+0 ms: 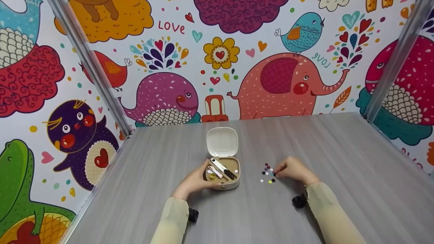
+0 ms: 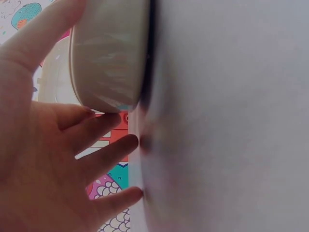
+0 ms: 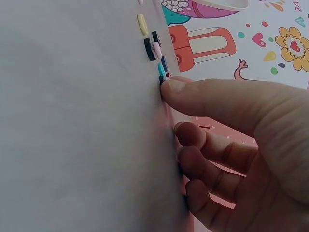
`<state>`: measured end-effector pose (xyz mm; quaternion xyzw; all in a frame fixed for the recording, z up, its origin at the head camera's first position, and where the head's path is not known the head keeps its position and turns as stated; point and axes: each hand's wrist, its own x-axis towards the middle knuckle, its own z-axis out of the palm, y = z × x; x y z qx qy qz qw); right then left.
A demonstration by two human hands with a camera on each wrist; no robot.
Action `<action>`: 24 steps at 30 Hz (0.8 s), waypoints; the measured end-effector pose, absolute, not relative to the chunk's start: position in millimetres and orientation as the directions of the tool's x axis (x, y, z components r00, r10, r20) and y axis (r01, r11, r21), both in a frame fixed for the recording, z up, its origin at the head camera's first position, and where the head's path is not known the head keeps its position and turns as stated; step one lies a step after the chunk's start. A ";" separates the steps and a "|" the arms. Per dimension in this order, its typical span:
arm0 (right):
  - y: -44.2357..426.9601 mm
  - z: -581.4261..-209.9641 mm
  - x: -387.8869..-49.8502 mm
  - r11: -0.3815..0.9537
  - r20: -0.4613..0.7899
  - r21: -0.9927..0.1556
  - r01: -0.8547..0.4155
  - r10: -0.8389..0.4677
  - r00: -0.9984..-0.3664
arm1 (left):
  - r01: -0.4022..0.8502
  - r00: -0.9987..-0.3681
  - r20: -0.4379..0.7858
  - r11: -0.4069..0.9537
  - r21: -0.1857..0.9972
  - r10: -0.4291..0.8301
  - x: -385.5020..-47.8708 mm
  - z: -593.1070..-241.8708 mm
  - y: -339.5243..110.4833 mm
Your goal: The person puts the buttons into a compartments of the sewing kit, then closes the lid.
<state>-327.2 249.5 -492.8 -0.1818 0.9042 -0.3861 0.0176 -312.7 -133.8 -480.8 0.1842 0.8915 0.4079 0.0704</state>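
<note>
My left hand [image 1: 194,183] grips the near left side of a small cream box [image 1: 231,185], thumb at its front and fingers behind its left side. The box's white lid [image 1: 222,140] stands raised at the back. Inside lie a white-and-black tool [image 1: 222,167], a small white piece [image 1: 215,171], a gold ring-like piece [image 1: 212,176] and a white disc [image 1: 236,171]. To the right, my right hand [image 1: 294,170] pinches a small dark button [image 3: 162,86] at the table surface; the index fingertip is hidden behind the thumb.
Several small buttons [image 1: 267,173] in black, white, dark red and yellow lie scattered between the box and my right hand on the grey table [image 1: 162,152]. A patterned wall [image 1: 223,88] rises behind the table, with metal posts [image 1: 101,81] at both sides.
</note>
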 end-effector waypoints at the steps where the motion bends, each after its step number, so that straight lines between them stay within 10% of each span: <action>1: 249.3 -493.2 -327.0 0.635 0.110 -0.705 -0.315 -0.341 -0.934 | 0.272 -0.922 0.026 0.599 0.753 0.386 -312.6 -480.8 -133.8; 24: 247.3 -493.1 -326.0 0.616 0.083 -0.729 -0.297 -0.352 -0.932 | 0.261 -0.921 0.014 0.591 0.763 0.389 -311.5 -479.5 -133.1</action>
